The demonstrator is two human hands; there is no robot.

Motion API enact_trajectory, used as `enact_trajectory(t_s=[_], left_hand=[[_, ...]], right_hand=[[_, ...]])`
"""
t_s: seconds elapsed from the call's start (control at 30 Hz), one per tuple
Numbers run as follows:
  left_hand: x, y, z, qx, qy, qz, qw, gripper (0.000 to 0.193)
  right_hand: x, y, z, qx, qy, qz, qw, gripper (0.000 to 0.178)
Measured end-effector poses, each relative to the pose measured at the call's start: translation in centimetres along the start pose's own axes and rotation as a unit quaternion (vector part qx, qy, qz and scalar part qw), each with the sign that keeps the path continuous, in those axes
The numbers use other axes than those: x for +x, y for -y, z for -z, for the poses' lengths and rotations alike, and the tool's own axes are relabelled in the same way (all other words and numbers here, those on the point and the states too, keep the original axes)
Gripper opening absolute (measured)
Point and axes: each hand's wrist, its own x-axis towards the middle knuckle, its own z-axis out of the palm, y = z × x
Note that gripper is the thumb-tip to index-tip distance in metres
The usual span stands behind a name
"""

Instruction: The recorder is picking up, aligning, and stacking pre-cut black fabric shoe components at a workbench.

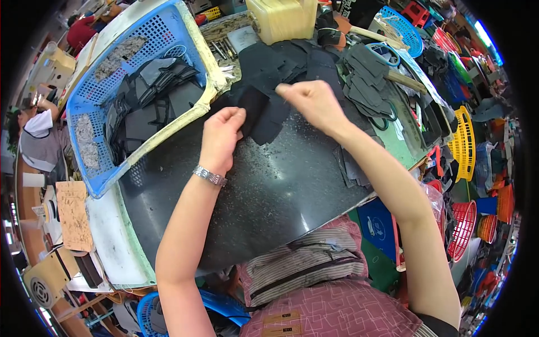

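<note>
Left hand and right hand both pinching, seemingly, one black fabric piece, blue basket beside, dark worktop

Bright even light, sharp centre, strong fisheye bending, black vignette corners.

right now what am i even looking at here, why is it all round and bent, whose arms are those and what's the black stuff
This is one picture from a wide fisheye camera worn on a person's head, looking down, so straight edges bend near the rim. The two bare forearms rising from the bottom are that person's own. The left hand, with a metal watch band at the wrist, and the right hand both pinch a dark piece of fabric over a shiny black worktop. To the left stands a blue plastic basket holding more dark cut pieces. Another pile of dark pieces lies behind the right hand, beside a yellowish container. Red, yellow and blue baskets crowd the right edge.
</note>
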Motion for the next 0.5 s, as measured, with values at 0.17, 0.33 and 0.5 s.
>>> enact_trajectory(t_s=[0.17, 0.33, 0.5], left_hand=[[-6.8, -1.3, -0.6, 0.322, -0.060, -0.485, 0.811, 0.014], [-14.3, 2.3, 1.4, 0.509, 0.234, -0.468, 0.684, 0.037], [-16.0, 2.4, 2.9, 0.375, 0.142, -0.436, 0.806, 0.051]], right_hand=[[-0.1, -0.6, -0.4, -0.046, 0.142, 0.019, 0.989, 0.033], [-2.6, 0.1, 3.9, 0.173, 0.098, 0.032, 0.980, 0.009], [-12.8, 1.9, 10.7, 0.086, 0.194, -0.088, 0.973, 0.040]])
